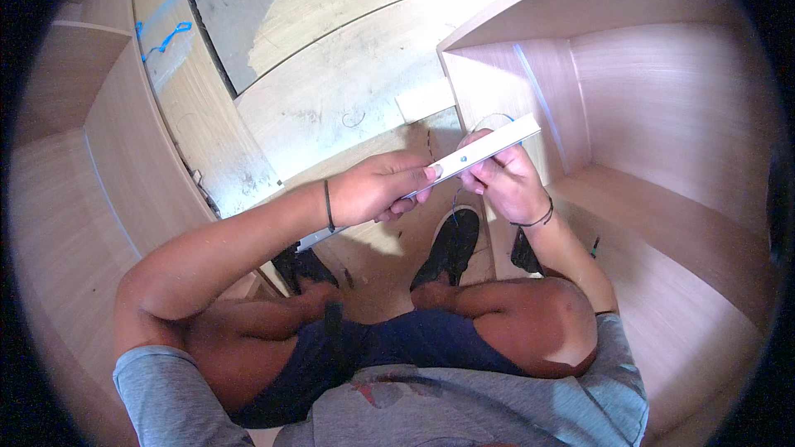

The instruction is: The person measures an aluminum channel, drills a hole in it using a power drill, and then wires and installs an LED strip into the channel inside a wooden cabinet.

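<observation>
A long, narrow white strip (497,143), flat-faced like a rail or channel, slants up to the right in front of me. My left hand (377,189) is closed around its middle, with the thumb pressed on the top face. Closer to its upper right end, my right hand (505,178) grips it from below, its fingertips partly hidden by the strip. The strip's lower end (319,237) shows beneath my left forearm. A thin dark wire (455,203) hangs below the strip, and a thin loop of wire (497,117) curves above my right hand.
Light wood cabinet panels (662,91) stand close on my right, and another wood panel (116,141) rises on my left. Ahead lie floor boards (348,58), a grey patch (240,16) and a blue strap (170,40). My shoes (451,244) are below the strip.
</observation>
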The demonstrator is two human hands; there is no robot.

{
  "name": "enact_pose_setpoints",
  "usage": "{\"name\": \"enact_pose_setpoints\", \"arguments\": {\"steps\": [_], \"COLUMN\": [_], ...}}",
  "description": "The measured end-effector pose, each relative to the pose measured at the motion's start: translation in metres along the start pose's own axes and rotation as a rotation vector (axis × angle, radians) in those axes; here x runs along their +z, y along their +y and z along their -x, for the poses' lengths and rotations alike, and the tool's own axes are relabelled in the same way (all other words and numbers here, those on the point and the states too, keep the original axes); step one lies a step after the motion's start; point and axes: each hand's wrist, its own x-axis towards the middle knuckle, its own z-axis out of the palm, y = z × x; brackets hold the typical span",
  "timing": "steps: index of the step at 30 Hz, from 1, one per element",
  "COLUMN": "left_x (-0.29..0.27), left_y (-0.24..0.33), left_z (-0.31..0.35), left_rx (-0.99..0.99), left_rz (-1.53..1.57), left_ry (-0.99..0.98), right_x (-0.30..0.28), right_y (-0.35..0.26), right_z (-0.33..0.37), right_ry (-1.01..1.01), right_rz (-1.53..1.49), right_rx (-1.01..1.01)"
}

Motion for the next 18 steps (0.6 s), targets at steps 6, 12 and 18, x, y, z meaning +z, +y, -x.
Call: {"name": "enact_pose_setpoints", "arguments": {"steps": [6, 12, 18], "left_x": [0.002, 0.006, 0.014], "left_y": [0.001, -0.005, -0.008], "left_z": [-0.003, -0.009, -0.011], "left_rx": [0.034, 0.043, 0.088], "left_rz": [0.075, 0.095, 0.19], "left_ry": [-0.01, 0.02, 0.052], "right_x": [-0.001, 0.006, 0.01], "right_y": [-0.001, -0.006, -0.009], "right_z": [0.001, 0.004, 0.004], "right_ry": [0.069, 0.166, 0.212], "right_rz": [0.179, 0.274, 0.398], "right_rx": [-0.069, -0.123, -0.224]}}
